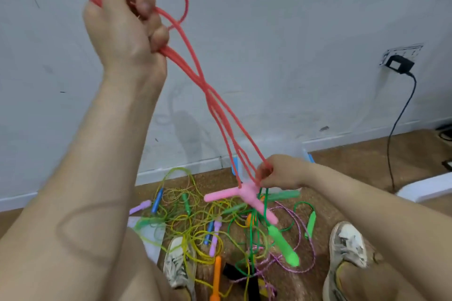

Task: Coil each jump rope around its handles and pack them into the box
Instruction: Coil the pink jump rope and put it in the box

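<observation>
You are only at the beginning of the work, as far as the view shows. Your left hand [124,14] is raised high and closed in a fist around several strands of the pink rope [210,95], with loose loops standing out above and beside the fist. Your right hand [281,171] is low and in front of you, and its fingers pinch the same strands just above the two pink handles [244,195], which hang crossed directly under that hand. So the pink rope is stretched in the air between your two hands, gathered in long folds, but it is not yet wound around its handles. Below your right hand, on the floor between your shoes [347,244], lies the tangled pile of other ropes [195,222]: yellow, green, purple and some with blue or orange handles. None of them looks coiled, and some green cord seems to hang caught at the pink handles, though I cannot tell for sure. Just behind your right hand I see a pale translucent container with blue corners [288,149], which may be the box; it is mostly hidden and I cannot see whether anything is inside. I judge that almost everything is left: to finish this pink rope, to free each other rope, to coil it and to pack it.
</observation>
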Tool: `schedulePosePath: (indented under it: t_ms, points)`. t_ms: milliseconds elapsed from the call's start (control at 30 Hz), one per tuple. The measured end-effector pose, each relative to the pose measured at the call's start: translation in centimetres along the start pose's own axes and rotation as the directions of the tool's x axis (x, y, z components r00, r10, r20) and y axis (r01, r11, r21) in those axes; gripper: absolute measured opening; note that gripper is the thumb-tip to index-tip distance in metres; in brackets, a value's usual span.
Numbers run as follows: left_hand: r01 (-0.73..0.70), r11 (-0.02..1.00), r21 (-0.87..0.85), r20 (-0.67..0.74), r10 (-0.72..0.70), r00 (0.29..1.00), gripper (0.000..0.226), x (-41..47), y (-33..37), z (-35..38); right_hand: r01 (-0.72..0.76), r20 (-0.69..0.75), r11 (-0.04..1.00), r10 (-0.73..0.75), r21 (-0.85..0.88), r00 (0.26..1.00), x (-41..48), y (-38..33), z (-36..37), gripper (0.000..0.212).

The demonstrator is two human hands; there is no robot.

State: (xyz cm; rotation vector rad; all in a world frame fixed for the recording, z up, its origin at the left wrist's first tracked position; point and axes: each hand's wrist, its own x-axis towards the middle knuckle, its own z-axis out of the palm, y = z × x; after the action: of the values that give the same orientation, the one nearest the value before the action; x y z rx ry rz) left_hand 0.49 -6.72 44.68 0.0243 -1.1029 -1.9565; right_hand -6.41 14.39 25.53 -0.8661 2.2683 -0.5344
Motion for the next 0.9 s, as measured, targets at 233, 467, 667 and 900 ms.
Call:
schedulePosePath:
  t_ms: [233,467,667,900]
  points:
    - [0.152,0.955,0.254,-0.207,-0.100,0.973,0.027,1.0,-4.1,-3.6,0.051,-0.013,0.898,-0.051,0.438,0.999,-0.6,-1.2,-2.5,0.026]
    - [0.370,0.504,0.781,0.027,-0.618,0.786,0.023,-1.2,-6.8,-5.9,0.213,-0.172,0.681,-0.129,0.701,0.977,-2.0,-3.4,-4.8,0.015]
    - [0.178,0.354,0.918,0.194,-0.793,0.577,0.035,-5.3,-8.3,-2.9,0.251,-0.180,0.609,-0.175,0.753,0.968,-2.4,-5.0,-4.3,0.017]
    - [0.136,0.452,0.882,0.165,-0.565,0.809,0.037,-5.1,-8.8,-2.4,0.163,-0.148,0.736,-0.086,0.658,0.985,-3.1,-4.7,-5.5,0.013]
